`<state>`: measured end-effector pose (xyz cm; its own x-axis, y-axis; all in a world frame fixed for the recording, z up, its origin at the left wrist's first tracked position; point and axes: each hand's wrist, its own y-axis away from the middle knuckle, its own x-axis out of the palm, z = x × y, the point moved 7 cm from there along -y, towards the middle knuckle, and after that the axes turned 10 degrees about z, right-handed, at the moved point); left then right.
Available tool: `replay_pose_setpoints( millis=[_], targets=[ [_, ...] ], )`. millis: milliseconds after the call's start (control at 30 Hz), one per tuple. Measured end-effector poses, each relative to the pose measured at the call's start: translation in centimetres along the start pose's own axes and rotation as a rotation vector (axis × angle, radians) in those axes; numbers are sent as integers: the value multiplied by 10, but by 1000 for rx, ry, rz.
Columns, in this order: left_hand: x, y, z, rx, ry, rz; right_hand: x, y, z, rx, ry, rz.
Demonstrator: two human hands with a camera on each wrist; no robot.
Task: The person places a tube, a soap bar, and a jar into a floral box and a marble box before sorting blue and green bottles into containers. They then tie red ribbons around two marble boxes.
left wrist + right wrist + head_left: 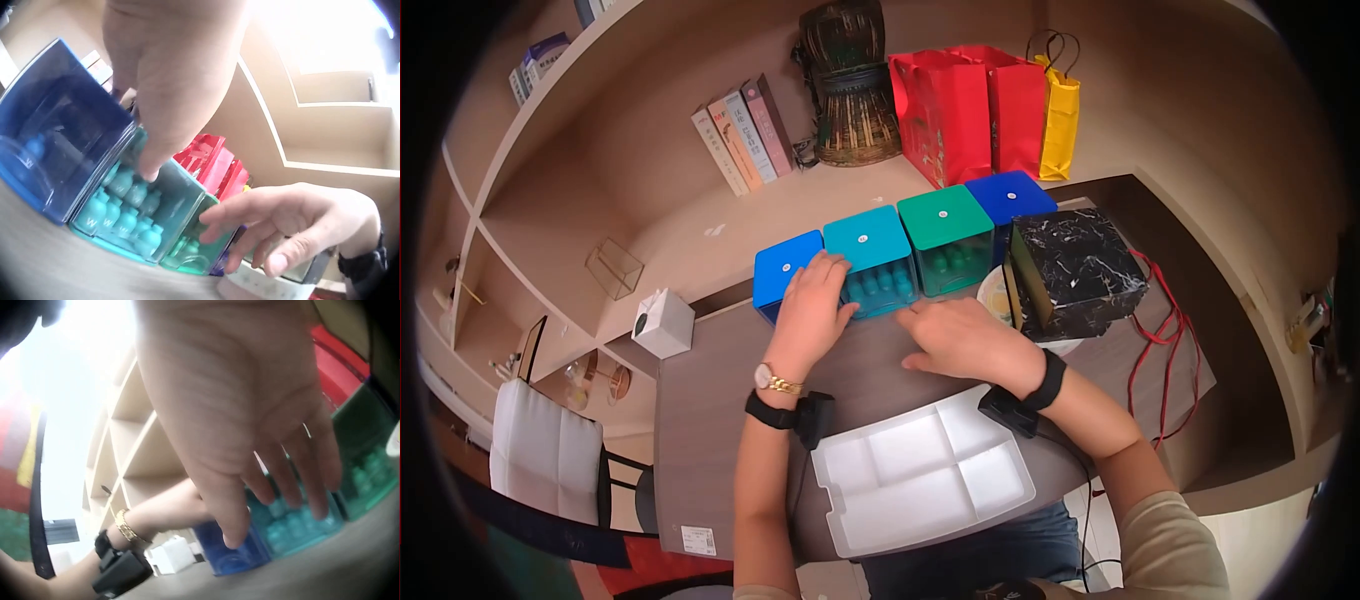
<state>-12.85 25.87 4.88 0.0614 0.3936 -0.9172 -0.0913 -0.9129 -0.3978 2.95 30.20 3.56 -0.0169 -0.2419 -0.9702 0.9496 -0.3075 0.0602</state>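
A row of lidded, clear-fronted boxes stands on the desk: a blue box [788, 268], a teal box [863, 240], a green box [945, 215] and a dark blue box [1012, 198]. Several small teal bottle-shaped pieces [127, 220], some marked W, fill part of the teal box. Over the seam between the blue and teal boxes lies my left hand [808, 305], fingers extended across their lids, thumb in front of the teal one. My right hand [965, 338] holds nothing, fingers loosely extended just before the teal and green boxes.
A white divided tray [920, 445] lies at the desk's near edge. Right of the boxes are a black marbled box [1080, 265], a round white-rimmed item [995, 292] and a red cord [1170, 330]. A white tissue box [664, 323] stands left; red bags [945, 115] stand behind.
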Motion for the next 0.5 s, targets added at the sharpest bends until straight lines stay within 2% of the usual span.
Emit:
replay_pose_setpoints(
  millis=[33, 67, 133, 167, 200, 300, 333, 433, 500],
  targets=[
    [-12, 6, -7, 44, -24, -7, -13, 12, 12, -37, 5, 6],
    [-24, 10, -9, 17, 4, 25, -25, 25, 26, -78, 8, 17],
    [-44, 22, -17, -56, 108, 79, -61, 56, 43, -154, -14, -214],
    [-56, 29, -20, -102, 158, 103, -74, 71, 47, -231, -25, -389],
    [-67, 35, -33, -62, 228, 153, -88, 85, 48, -250, -40, -500],
    [-45, 72, -46, -57, 309, 464, -119, 120, 37, -153, -180, -708],
    [-36, 86, -52, -12, 363, 500, -129, 133, 36, -123, -223, -761],
    [-3, 123, -60, -84, 408, 747, -139, 154, 36, -85, -298, -864],
    [11, 141, -53, -129, 356, 653, -139, 157, 40, -118, -305, -858]
  ],
)
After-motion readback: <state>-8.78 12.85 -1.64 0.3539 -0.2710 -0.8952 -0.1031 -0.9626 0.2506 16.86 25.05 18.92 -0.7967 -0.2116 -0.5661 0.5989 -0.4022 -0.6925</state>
